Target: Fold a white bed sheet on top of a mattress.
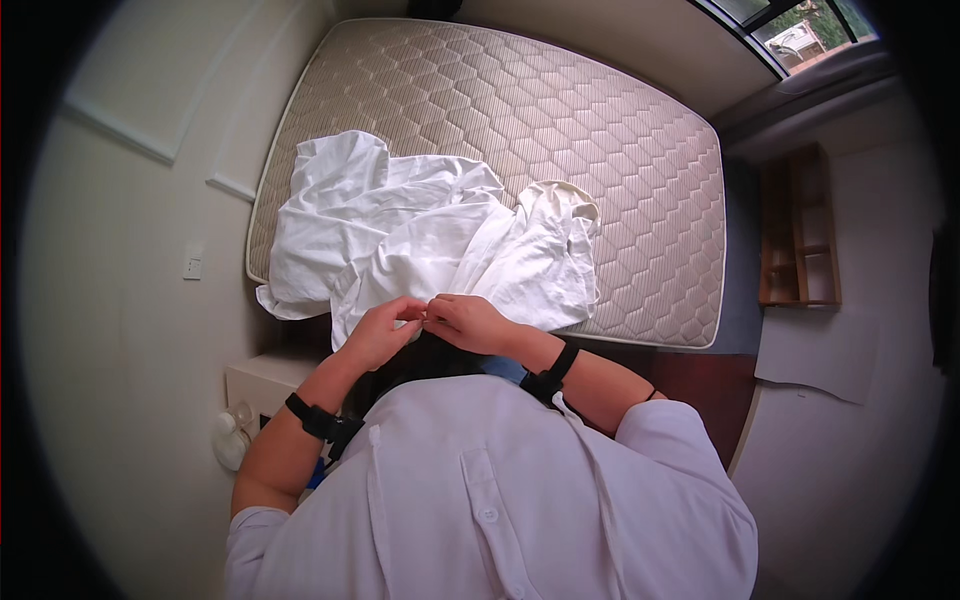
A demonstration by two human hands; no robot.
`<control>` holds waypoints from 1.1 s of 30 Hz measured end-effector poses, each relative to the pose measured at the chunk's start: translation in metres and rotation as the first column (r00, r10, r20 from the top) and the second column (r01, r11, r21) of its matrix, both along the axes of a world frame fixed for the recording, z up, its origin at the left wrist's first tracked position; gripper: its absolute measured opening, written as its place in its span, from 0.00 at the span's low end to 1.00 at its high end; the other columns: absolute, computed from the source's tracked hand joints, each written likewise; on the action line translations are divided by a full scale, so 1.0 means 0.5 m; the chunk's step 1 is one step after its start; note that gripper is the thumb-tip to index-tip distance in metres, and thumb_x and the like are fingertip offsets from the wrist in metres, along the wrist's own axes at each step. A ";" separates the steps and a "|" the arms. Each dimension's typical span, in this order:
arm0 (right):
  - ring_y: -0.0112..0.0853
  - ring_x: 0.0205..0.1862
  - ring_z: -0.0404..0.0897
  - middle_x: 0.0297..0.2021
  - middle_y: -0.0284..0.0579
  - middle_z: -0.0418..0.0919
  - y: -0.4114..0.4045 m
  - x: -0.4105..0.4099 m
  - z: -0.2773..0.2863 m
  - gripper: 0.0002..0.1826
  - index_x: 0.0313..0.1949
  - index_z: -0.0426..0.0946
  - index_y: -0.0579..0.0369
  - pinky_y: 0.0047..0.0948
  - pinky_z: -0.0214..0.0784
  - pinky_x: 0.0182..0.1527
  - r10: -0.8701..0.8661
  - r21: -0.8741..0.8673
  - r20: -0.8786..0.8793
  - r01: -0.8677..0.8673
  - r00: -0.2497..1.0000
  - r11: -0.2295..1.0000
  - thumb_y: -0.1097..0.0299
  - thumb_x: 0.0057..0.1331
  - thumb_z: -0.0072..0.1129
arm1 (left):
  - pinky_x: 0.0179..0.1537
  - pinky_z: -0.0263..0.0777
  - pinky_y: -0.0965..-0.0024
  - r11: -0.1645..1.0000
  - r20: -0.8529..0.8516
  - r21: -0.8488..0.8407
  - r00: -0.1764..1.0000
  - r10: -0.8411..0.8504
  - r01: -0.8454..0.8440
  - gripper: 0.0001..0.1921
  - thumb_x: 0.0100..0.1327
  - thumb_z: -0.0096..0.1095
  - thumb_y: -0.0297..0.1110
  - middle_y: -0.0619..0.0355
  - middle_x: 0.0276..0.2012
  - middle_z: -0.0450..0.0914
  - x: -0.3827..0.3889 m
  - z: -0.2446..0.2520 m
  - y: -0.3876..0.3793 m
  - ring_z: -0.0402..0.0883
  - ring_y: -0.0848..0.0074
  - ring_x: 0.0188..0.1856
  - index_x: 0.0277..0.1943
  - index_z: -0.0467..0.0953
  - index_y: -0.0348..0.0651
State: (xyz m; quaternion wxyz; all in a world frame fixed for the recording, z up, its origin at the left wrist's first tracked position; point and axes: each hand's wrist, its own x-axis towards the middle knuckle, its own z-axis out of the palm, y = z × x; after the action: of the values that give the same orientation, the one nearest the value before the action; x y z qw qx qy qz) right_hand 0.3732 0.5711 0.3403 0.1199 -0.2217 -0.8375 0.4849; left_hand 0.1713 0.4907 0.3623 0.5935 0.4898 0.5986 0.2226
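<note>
A rumpled white cloth garment (420,240) lies over the near left part of a beige quilted mattress (637,225), with one edge hanging over the mattress's near side. My left hand (382,330) and my right hand (469,322) meet at the near edge of this cloth, their fingertips almost touching. Both hands have thumb and fingers pinched together on the cloth's edge. The exact bit between the fingertips is small and partly hidden by the fingers. Each forearm wears a black strap with a small device.
A wall with a socket (193,265) runs along the left. Below the mattress's left corner stands a pale bedside cabinet (255,382). To the right are an open wooden shelf (799,240) and a white panel (810,360). A window (802,37) is at the top right.
</note>
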 end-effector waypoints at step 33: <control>0.43 0.34 0.78 0.30 0.43 0.75 0.013 -0.022 0.007 0.10 0.35 0.72 0.53 0.39 0.69 0.36 0.024 -0.044 0.000 -0.024 1.000 0.999 0.65 0.63 0.64 | 0.35 0.69 0.64 0.967 -0.232 0.254 0.972 0.027 0.033 0.09 0.63 0.62 0.27 0.52 0.31 0.73 -0.009 -0.020 -0.022 0.74 0.66 0.32 0.39 0.67 0.38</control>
State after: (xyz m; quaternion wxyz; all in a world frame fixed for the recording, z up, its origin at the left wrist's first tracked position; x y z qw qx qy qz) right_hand 0.3624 0.5778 0.3437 0.1087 -0.2144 -0.8293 0.5045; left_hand 0.1667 0.4795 0.3522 0.4509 0.5861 0.6297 0.2380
